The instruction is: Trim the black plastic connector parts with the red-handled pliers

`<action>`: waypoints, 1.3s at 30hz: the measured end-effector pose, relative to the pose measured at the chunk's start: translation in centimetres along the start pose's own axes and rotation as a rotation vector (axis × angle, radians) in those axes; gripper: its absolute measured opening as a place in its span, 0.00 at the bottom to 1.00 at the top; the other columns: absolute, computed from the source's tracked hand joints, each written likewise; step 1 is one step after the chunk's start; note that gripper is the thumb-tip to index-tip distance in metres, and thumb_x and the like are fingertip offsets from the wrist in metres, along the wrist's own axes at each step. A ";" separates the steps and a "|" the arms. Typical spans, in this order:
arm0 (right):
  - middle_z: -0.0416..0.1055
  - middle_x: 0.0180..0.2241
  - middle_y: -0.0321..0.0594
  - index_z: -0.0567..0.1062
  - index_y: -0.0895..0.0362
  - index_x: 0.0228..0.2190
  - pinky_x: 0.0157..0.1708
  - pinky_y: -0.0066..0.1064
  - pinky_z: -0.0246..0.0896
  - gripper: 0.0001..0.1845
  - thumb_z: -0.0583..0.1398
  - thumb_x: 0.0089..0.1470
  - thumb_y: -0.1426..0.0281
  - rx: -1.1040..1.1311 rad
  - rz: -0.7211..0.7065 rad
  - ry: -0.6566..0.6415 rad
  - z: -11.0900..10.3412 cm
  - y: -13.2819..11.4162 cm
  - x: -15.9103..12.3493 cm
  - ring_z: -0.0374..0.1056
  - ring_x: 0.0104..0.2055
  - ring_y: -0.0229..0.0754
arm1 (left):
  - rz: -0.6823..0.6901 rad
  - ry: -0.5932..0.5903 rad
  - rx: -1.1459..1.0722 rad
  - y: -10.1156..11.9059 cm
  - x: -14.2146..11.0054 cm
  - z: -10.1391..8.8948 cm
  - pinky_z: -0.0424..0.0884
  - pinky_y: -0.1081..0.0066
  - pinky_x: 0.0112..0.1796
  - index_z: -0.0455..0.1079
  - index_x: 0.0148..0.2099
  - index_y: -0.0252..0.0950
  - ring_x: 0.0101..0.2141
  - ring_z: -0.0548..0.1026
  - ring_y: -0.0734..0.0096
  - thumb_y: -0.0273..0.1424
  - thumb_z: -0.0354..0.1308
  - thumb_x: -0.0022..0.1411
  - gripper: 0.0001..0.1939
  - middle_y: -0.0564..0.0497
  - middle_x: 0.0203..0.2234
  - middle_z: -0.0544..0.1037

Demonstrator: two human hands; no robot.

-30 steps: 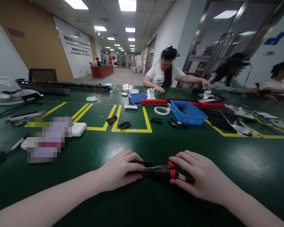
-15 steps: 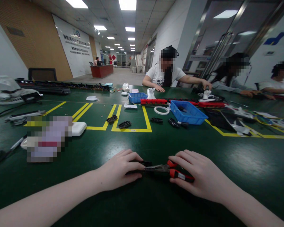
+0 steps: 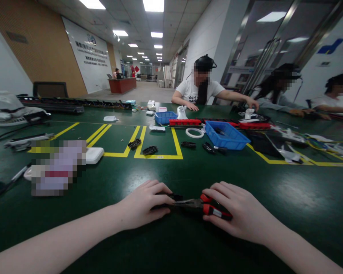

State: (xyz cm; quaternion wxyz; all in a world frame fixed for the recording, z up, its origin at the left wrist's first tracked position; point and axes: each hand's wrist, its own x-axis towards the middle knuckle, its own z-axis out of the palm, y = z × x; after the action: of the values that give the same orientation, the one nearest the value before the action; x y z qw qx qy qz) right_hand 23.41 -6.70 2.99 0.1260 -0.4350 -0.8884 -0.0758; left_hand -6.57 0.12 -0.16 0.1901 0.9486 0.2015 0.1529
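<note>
The right hand (image 3: 236, 213) grips slim metal pliers (image 3: 188, 203) by red-and-black handles; the left hand (image 3: 147, 205) pinches a dark part (image 3: 176, 197) at their tip. Beyond, on the smooth green table (image 3: 108, 243), sit ridged black pieces (image 3: 150, 150) and a blue rectangular bin (image 3: 227, 136).

"What's in the right hand (image 3: 238, 214)?"
"Metal pliers with red-and-black handles (image 3: 199, 204), their tips against the fingertips of the left hand (image 3: 147, 205)."
"And that left hand?"
"It pinches a small black piece (image 3: 177, 197), mostly hidden by the fingers."
"What lies beyond, on the dark green tabletop (image 3: 117, 171)?"
"A white ring-shaped roll (image 3: 194, 136), just beside a blue rectangular plastic bin (image 3: 231, 141). Across from us sits a person in a white T-shirt (image 3: 185, 90)."
</note>
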 end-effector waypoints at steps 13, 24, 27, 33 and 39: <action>0.77 0.38 0.45 0.76 0.56 0.45 0.34 0.36 0.68 0.20 0.65 0.54 0.59 -0.016 -0.018 0.009 -0.1 0.2 0.1 0.72 0.36 0.45 | 0.008 0.009 0.015 0.1 0.0 -0.1 0.71 0.59 0.49 0.73 0.54 0.41 0.49 0.73 0.60 0.28 0.61 0.66 0.14 0.47 0.51 0.74; 0.77 0.39 0.46 0.76 0.57 0.45 0.35 0.37 0.69 0.21 0.65 0.53 0.59 -0.039 -0.039 0.026 -0.2 0.2 0.3 0.73 0.37 0.46 | 0.016 0.017 0.032 0.0 0.0 0.1 0.71 0.60 0.48 0.73 0.54 0.42 0.48 0.73 0.60 0.28 0.61 0.67 0.14 0.47 0.51 0.74; 0.77 0.38 0.45 0.76 0.57 0.46 0.34 0.37 0.68 0.21 0.65 0.53 0.59 -0.035 -0.040 0.026 -0.2 0.2 0.3 0.73 0.37 0.46 | 0.018 0.017 0.025 0.0 0.0 0.1 0.71 0.60 0.48 0.73 0.54 0.42 0.48 0.73 0.60 0.30 0.61 0.67 0.13 0.47 0.51 0.74; 0.77 0.38 0.45 0.76 0.57 0.46 0.34 0.37 0.69 0.20 0.65 0.54 0.60 -0.019 -0.036 -0.009 -0.1 0.2 0.2 0.73 0.36 0.46 | 0.000 0.002 0.011 0.3 0.0 -0.3 0.71 0.58 0.49 0.73 0.54 0.41 0.49 0.73 0.59 0.30 0.61 0.68 0.13 0.47 0.51 0.74; 0.77 0.39 0.45 0.75 0.57 0.46 0.34 0.38 0.70 0.21 0.65 0.53 0.60 -0.006 -0.031 -0.018 -0.2 0.1 0.2 0.73 0.37 0.47 | -0.009 -0.012 -0.006 0.2 0.0 -0.2 0.72 0.58 0.48 0.72 0.54 0.41 0.49 0.73 0.59 0.29 0.61 0.67 0.13 0.48 0.51 0.74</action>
State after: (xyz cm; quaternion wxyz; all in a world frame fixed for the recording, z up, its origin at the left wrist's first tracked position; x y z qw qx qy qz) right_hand 23.46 -6.55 3.27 0.1157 -0.4221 -0.8959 -0.0766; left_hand -6.58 0.01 0.14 0.1949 0.9481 0.2040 0.1467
